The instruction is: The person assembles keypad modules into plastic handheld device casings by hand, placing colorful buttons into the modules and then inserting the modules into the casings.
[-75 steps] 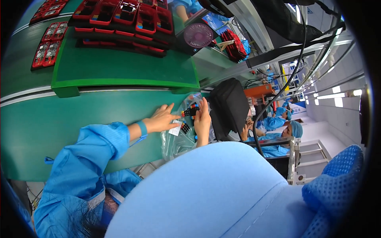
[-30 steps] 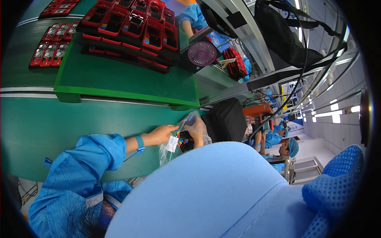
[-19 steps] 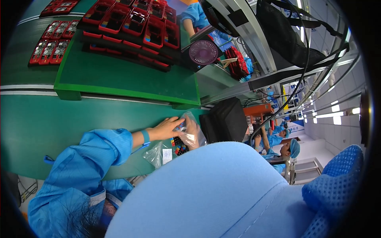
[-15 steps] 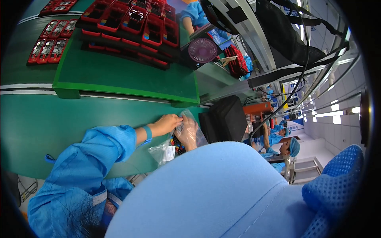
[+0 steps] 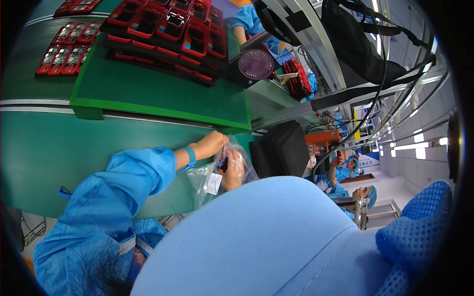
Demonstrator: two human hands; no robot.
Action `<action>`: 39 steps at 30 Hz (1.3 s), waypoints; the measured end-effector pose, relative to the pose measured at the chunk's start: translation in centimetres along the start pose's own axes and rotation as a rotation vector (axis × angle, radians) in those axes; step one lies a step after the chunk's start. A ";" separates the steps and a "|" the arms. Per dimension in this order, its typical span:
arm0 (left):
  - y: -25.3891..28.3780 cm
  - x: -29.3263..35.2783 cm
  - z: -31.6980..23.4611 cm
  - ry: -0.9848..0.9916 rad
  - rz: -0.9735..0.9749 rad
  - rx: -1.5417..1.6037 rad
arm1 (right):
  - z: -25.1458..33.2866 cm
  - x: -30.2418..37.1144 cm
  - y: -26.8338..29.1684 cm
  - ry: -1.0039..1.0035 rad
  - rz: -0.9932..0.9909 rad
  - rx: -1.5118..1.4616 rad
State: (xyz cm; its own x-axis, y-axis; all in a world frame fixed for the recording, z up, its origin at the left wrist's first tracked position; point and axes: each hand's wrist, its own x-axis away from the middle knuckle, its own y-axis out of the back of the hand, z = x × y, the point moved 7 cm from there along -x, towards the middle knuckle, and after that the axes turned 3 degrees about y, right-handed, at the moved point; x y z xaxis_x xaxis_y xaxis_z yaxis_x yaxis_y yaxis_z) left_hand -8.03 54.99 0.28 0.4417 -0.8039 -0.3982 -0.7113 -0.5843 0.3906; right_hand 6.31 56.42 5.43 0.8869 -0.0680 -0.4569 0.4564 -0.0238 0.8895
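Observation:
A clear plastic bag (image 5: 198, 178) with a white label (image 5: 214, 183) is between my hands over the green table. Small dark parts with red and blue bits (image 5: 223, 162) show through the plastic. My left hand (image 5: 212, 143), a blue band (image 5: 190, 157) at its wrist, is closed in a pinch at the bag's upper edge. My right hand (image 5: 234, 169) curls around the parts, with clear film over its fingers. Whether it is inside the bag or behind it, I cannot tell.
Beyond my hands a green raised shelf (image 5: 163, 106) bears stacked trays of red frames (image 5: 173, 24) and a small round fan (image 5: 255, 64). A black box-shaped thing (image 5: 281, 148) stands right of the bag. More red trays (image 5: 61, 59) lie far left. Co-workers (image 5: 345, 190) sit at right.
My left hand has shifted slightly up and right. The bag's label has turned, and the coloured parts now show higher, beside my right hand's fingers. A co-worker's hand at right has risen.

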 end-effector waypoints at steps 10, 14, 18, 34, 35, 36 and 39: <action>0.6 0.6 0.8 -0.079 0.043 -0.162 | -4.7 0.9 -2.9 -0.525 -0.132 -0.785; 0.7 0.6 1.8 -0.072 0.056 -0.176 | -3.3 0.0 -2.1 -0.563 -0.046 -1.073; 1.4 1.7 2.4 -0.025 0.037 -0.146 | -0.2 -1.6 -0.1 -0.532 -0.014 -1.190; 12.4 24.8 -5.8 0.789 -0.371 1.629 | 20.1 -1.2 -2.8 -0.106 0.265 -0.758; 13.3 25.8 -6.0 0.858 -0.463 1.599 | 21.3 -1.2 -3.4 -0.095 0.273 -0.784; 14.0 26.5 -6.1 0.922 -0.600 1.583 | 22.3 -1.4 -3.4 -0.083 0.200 -0.804; 14.7 27.8 -4.9 0.794 -0.494 1.631 | 24.2 -1.2 -4.0 -0.035 0.087 -0.774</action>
State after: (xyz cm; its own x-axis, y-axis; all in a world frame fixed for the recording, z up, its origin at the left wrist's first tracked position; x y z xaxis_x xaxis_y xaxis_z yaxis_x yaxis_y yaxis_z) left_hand -3.51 23.48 -0.96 0.5198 -0.7548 0.4002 -0.0001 -0.4684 -0.8835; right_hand 1.68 32.48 2.70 0.9250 -0.0694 -0.3737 0.3165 0.6850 0.6562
